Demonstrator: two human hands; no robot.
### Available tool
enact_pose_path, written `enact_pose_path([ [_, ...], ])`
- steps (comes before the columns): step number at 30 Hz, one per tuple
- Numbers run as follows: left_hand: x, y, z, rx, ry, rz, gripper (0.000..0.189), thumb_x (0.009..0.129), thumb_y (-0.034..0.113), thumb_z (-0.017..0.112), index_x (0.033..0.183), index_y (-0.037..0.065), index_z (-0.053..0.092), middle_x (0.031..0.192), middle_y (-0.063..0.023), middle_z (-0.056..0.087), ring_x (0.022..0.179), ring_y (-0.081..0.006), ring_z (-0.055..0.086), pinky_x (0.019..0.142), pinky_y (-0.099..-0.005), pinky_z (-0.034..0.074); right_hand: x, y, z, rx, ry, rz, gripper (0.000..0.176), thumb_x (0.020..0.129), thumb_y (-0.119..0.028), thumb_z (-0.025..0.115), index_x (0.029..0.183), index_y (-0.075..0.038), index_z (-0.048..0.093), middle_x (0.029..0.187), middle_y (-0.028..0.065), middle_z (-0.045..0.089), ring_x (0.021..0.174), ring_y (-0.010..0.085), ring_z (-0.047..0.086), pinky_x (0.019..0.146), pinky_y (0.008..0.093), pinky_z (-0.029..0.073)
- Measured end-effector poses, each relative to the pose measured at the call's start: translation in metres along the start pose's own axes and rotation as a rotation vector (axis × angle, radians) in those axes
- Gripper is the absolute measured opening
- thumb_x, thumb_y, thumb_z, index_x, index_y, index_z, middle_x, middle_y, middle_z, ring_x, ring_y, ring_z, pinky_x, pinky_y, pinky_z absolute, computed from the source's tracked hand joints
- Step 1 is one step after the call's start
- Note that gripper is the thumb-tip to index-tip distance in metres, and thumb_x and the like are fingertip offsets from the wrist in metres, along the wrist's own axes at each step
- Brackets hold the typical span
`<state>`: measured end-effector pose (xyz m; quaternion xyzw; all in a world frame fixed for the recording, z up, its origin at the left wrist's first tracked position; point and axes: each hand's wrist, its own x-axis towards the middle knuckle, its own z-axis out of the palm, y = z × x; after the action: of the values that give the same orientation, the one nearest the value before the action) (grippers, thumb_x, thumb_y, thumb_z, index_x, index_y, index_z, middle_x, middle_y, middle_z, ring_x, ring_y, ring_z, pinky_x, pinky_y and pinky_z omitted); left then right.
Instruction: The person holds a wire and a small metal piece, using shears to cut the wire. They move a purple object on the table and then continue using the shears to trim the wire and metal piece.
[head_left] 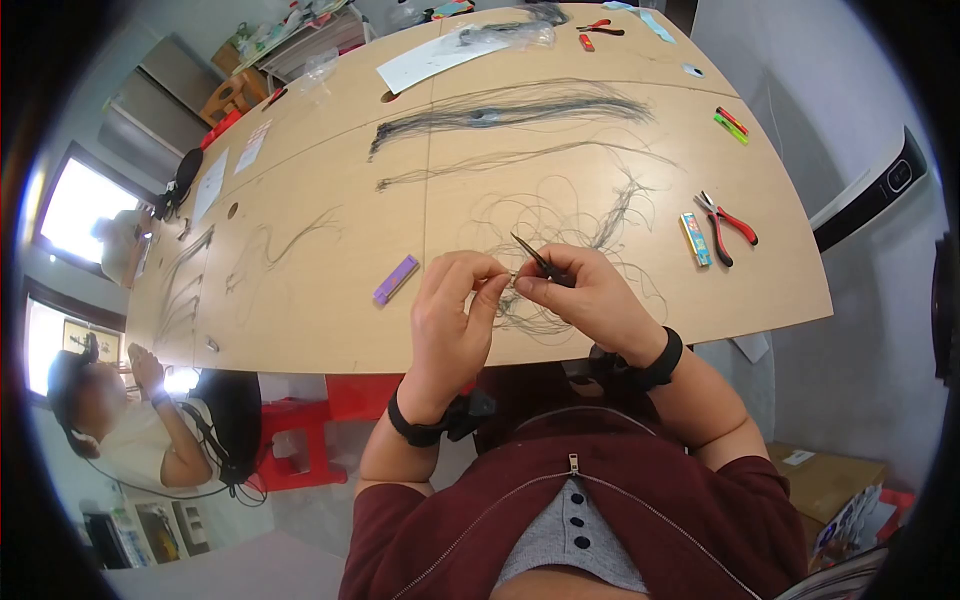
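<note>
My right hand (598, 300) grips dark pointed tweezers (530, 250), tips angled up and left. Close beside it, my left hand (452, 312) is closed, thumb and forefinger pinching something too small to make out. Both hands meet above a loose tangle of thin dark strands (535, 318) on the wooden table. These strands loop out behind my hands, and a denser tuft (622, 215) lies to the right. A purple box (396, 280) sits left of my left hand.
Red-handled pliers (735, 225) and a blue-yellow box (695, 240) lie right. Farther back are a long strand bundle (510, 112), a thinner one (500, 160), and red and green items (731, 125). Another person (150, 420) sits at the left edge.
</note>
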<state>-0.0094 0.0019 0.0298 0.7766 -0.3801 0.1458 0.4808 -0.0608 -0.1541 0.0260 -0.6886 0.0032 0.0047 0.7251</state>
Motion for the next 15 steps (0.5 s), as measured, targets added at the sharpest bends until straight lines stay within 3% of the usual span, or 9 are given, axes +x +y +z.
enact_pose_path([
  [4,0.0,-0.001,-0.006,0.043,0.034,0.018,0.007,0.079,0.005,0.06,0.079,-0.001,0.056,0.075,-0.0081,0.057,0.067,-0.0178,0.053,0.063,-0.0261,0.043,0.004,0.001,0.0,0.134,-0.062,0.086,0.016,0.082,-0.016,0.06,0.086,0.0,0.058,0.068,-0.0021,0.051,0.062,0.0028,0.045,0.054,0.0182,0.037],
  [6,0.001,-0.007,-0.013,0.086,0.089,0.024,0.007,0.079,0.005,0.06,0.08,-0.001,0.056,0.074,-0.0076,0.056,0.068,-0.0167,0.053,0.063,-0.0252,0.042,0.005,0.001,-0.004,0.342,-0.136,0.16,0.015,0.083,-0.015,0.059,0.087,-0.001,0.057,0.062,-0.0029,0.046,0.054,0.0026,0.041,0.047,0.0176,0.032],
  [10,0.014,-0.029,-0.042,0.197,0.203,-0.114,0.005,0.079,0.005,0.059,0.081,0.001,0.057,0.075,-0.0089,0.056,0.068,-0.02,0.052,0.063,-0.0282,0.043,0.002,-0.016,-0.019,0.425,-0.212,0.174,0.015,0.086,-0.015,0.051,0.089,0.0,0.054,0.061,-0.0039,0.043,0.044,0.0016,0.033,0.038,0.0162,0.022],
  [15,0.038,-0.104,-0.08,0.119,0.228,-0.282,0.012,0.081,0.01,0.059,0.081,-0.001,0.058,0.068,-0.0054,0.057,0.061,-0.0119,0.052,0.058,-0.0243,0.042,0.011,-0.036,-0.041,0.519,-0.082,0.099,0.021,0.088,-0.02,0.05,0.083,0.0,0.054,0.053,-0.0035,0.04,0.043,0.0021,0.032,0.039,0.016,0.024],
])
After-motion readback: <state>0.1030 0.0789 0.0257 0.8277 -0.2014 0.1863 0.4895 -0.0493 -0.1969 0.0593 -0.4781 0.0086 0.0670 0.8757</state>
